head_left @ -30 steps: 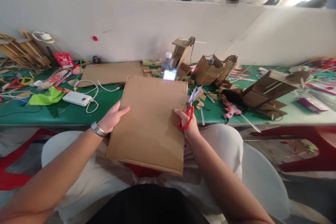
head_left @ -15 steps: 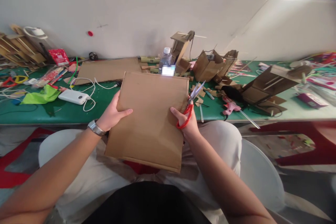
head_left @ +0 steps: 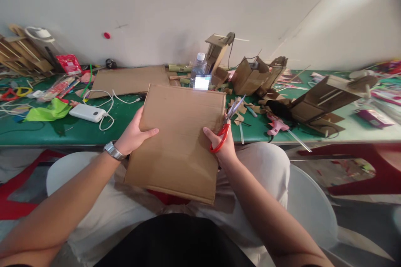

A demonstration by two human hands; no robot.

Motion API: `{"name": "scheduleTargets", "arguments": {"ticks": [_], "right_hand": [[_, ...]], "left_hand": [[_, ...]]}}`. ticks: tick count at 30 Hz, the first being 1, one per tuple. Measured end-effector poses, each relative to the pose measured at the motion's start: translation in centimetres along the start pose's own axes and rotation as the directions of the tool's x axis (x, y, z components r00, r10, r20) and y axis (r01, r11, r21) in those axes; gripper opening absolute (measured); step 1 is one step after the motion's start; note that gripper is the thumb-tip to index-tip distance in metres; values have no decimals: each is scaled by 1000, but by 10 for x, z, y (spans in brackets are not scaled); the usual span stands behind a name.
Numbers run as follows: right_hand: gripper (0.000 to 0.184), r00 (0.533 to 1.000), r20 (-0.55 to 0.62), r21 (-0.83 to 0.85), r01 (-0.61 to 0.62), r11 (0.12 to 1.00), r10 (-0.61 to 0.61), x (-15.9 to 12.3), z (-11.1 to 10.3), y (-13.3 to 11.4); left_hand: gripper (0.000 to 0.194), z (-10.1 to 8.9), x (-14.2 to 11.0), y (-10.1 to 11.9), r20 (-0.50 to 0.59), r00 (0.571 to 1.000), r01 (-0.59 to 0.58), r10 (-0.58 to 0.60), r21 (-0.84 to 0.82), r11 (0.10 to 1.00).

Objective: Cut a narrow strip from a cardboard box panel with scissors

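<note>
A large flat sheet of brown cardboard (head_left: 178, 142) rests over my lap, its far edge reaching the green table. My left hand (head_left: 133, 135), with a metal watch at the wrist, grips the sheet's left edge, thumb on top. My right hand (head_left: 221, 144) holds the sheet's right edge and also carries red-handled scissors (head_left: 227, 123), whose blades point up and away, slightly apart.
The green table (head_left: 78, 133) holds a white power bank (head_left: 87, 112) with cable, another cardboard sheet (head_left: 128, 79), a water bottle (head_left: 198, 70), cardboard models (head_left: 250, 79), scraps and a pink glue gun (head_left: 277, 126). A white partition (head_left: 156, 21) stands behind. A red stool (head_left: 369, 162) is at right.
The cardboard sheet has risen slightly and shifted a little left, and my left hand slid further onto its edge. The scissors stay in my right hand.
</note>
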State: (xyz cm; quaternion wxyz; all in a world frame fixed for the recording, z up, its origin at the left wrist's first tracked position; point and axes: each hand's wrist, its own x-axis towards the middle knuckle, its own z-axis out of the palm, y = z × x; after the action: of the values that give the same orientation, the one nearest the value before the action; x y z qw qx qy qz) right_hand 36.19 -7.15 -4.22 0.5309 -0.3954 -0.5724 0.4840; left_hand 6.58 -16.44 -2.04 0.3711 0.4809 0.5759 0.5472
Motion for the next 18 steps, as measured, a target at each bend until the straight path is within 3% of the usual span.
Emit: {"name": "scheduleTargets", "arguments": {"ticks": [9,18], "right_hand": [[86,1000,-6,-5,6,1000,-6,-4,3,-4],[83,991,20,149,-134,980,132,2,2,-29]], "left_hand": [[102,0,-2,0,-8,1000,-22,22,21,1000],[102,-5,2,9,55,998,39,-34,-79,996]]}}
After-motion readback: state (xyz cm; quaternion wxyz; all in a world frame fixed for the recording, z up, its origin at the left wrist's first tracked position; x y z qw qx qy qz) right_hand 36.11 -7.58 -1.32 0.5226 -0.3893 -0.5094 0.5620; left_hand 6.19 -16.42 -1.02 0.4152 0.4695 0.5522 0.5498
